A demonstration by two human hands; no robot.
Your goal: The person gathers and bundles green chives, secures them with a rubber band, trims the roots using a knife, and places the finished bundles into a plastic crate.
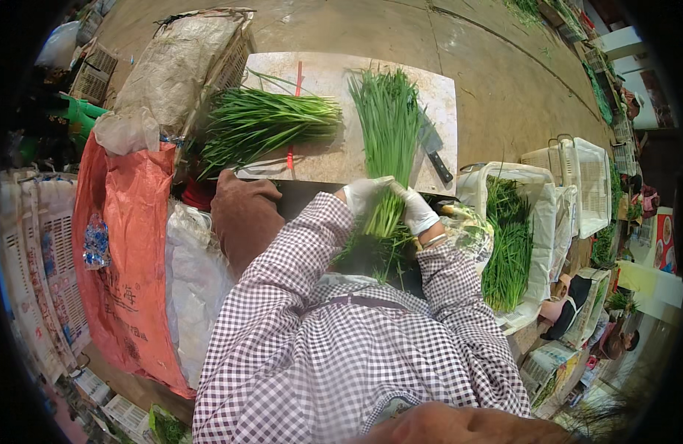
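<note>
Both my hands wear white gloves. My left hand (364, 194) and my right hand (417, 210) close around the stem ends of a bunch of green chives (386, 122) at the near edge of a white board (319, 66). The leaves of this bunch lie on the board, pointing away from me. To its right rests a kitchen knife (437, 157) with a black handle. A second chive bunch (271, 122) lies sideways on the left, across a red strip (290, 157). Loose green trimmings (389, 255) show below my hands.
On the right stands a white lined crate (467, 185) holding more chives (506, 251), with other white crates (593, 185) behind. A red-orange sack (134, 259) and a brown cloth-like thing (245, 218) are at left. A covered basket (175, 66) stands at the far left.
</note>
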